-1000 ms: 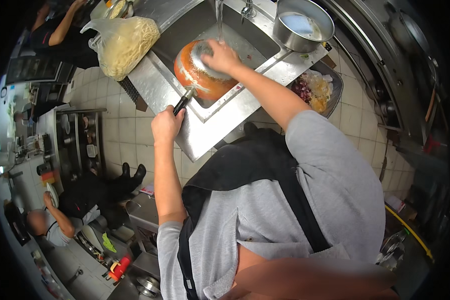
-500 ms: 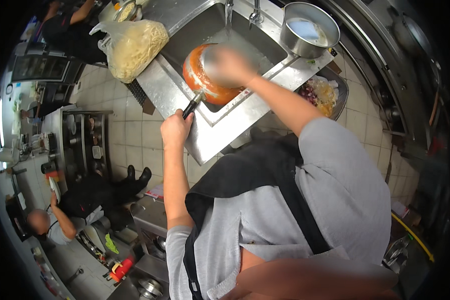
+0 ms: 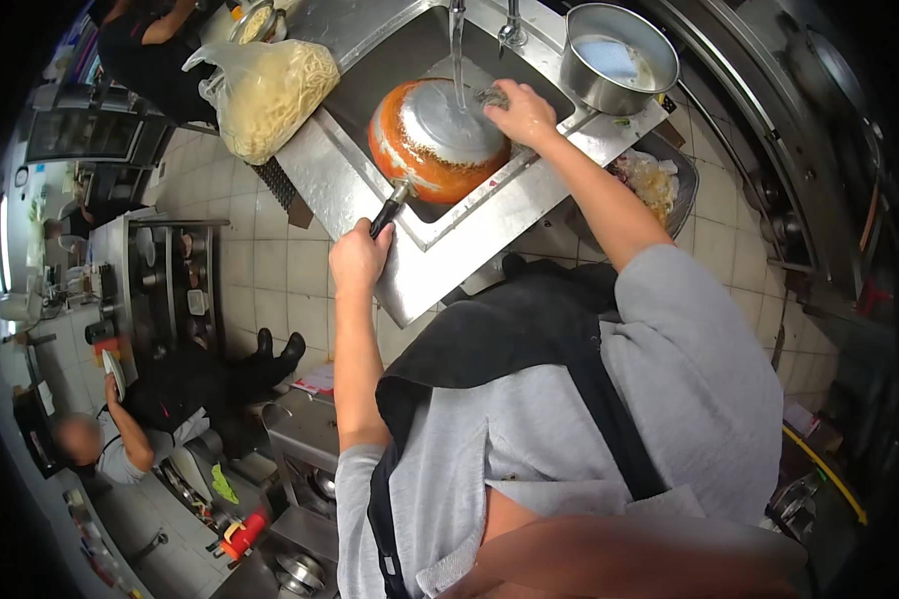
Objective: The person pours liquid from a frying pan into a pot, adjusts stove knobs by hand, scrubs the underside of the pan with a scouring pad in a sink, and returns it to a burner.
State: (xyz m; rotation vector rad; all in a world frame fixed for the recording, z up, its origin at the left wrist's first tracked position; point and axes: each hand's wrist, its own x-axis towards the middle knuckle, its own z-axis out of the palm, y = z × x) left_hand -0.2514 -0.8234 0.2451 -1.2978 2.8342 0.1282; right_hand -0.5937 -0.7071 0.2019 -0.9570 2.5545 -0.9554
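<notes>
An orange frying pan (image 3: 410, 140) lies bottom up over the sink (image 3: 355, 95), its round grey base showing with brown scorch marks along the near edge. My left hand (image 3: 358, 257) is closed round the pan's black handle. Water runs from the tap (image 3: 456, 30) onto the base. Just right of the pan, my right hand (image 3: 522, 115) grips a grey wire scouring pad (image 3: 491, 97). The pan's inside is turned down and hidden.
A bag of noodles (image 3: 275, 100) rests on the counter's left. At the right corner stands a metal pot (image 3: 619, 60) holding a bluish thing. Below it is a scrap bin (image 3: 649, 185). Co-workers (image 3: 155, 45) stand at left.
My right hand has moved off the pan's base to its right side, with the scouring pad now showing. The left hand keeps hold of the handle, and the pan has barely shifted.
</notes>
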